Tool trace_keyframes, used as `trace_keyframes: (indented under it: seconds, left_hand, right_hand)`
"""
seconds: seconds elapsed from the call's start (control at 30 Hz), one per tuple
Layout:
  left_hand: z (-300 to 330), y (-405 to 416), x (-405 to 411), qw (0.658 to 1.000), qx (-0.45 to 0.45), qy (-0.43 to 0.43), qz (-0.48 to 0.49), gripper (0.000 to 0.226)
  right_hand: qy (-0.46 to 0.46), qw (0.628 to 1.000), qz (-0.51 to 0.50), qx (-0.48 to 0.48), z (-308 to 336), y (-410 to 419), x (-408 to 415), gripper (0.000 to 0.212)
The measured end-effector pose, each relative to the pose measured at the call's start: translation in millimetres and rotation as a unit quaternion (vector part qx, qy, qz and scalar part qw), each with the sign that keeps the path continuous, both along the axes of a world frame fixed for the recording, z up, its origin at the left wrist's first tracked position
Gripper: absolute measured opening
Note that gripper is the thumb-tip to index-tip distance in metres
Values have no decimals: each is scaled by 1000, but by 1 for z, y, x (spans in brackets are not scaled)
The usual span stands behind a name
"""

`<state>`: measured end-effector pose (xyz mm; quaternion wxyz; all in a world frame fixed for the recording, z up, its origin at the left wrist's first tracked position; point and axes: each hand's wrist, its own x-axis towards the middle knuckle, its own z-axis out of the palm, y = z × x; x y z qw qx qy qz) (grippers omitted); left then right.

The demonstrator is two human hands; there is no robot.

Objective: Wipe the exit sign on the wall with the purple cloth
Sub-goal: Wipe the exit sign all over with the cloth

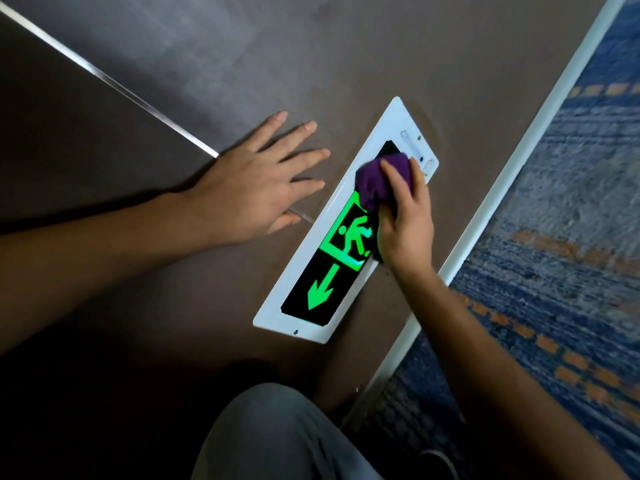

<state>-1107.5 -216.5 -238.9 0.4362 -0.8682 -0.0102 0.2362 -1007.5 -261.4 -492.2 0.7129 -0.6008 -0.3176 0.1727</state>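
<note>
Brown wall (214, 64) panelling fills most of the view, crossed by a thin silvery strip (104, 77) that runs on a slant from the upper left toward the middle, and along the right side a pale skirting board (512, 174) separates it from a blue carpet (571, 237) patterned with orange dashes. Set into the wall close above the skirting is the exit sign (322, 282), a long white-framed plate with a black face, a glowing green running figure in a doorway near its middle and a green arrow toward its nearer end. The purple cloth (374, 183) lies bunched on the sign's face just past the running figure, toward the far end of the plate, covering part of the black panel there. The right hand (405, 223) is curled over the cloth from the skirting side, fingers bent around the bunch and pressing it against the sign, so the cloth sits under and just ahead of the fingertips while the heel of the hand rests over the sign's edge beside the green figure. The left hand (256, 178) holds nothing; it is laid flat on the wall with fingers spread, just beside the sign's frame on the side away from the carpet, its thumb close to the white rim. Both forearms are bare, and a knee in grey trousers (277, 434) shows at the bottom of the view.
</note>
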Motion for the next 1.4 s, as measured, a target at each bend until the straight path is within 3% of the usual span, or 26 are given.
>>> trace_keyframes:
  seconds: [0.17, 0.47, 0.63, 0.8, 0.93, 1.07, 1.17, 1.27, 1.33, 1.4]
  left_hand:
    - [1, 3, 0, 1000, -2, 8, -3, 57]
    - [1, -1, 2, 1000, -2, -6, -7, 50]
    - [2, -8, 5, 1000, -5, -13, 16, 49]
    - [6, -9, 7, 998, -26, -19, 63, 46]
    - [-11, -20, 10, 981, -98, -111, 122, 50]
    - [-47, -50, 10, 935, -226, -201, 185, 64]
    - [-71, -81, 11, 872, -332, -289, 213, 77]
    - [-90, -103, 15, 816, -419, -310, 249, 80]
    - [-100, -112, 20, 757, -486, -328, 289, 84]
    - [-109, -118, 26, 662, -578, -358, 316, 81]
  right_hand:
    - [-5, 999, -29, 32, 28, 25, 26, 58]
    - [46, 992, -14, -116, -16, 3, 15, 54]
    - [14, 973, 99, -210, -35, -33, 19, 57]
    - [58, 974, 79, -203, -16, -75, 27, 58]
    - [63, 984, 39, -162, 13, -111, 49, 59]
    - [89, 989, -1, -118, 39, -155, 72, 55]
    - [112, 988, -5, -103, 48, -181, 74, 55]
    - [114, 991, 11, -74, 51, -196, 63, 53]
    - [102, 992, 17, -65, 51, -199, 51, 54]
    - [95, 994, 18, -58, 49, -198, 41, 54]
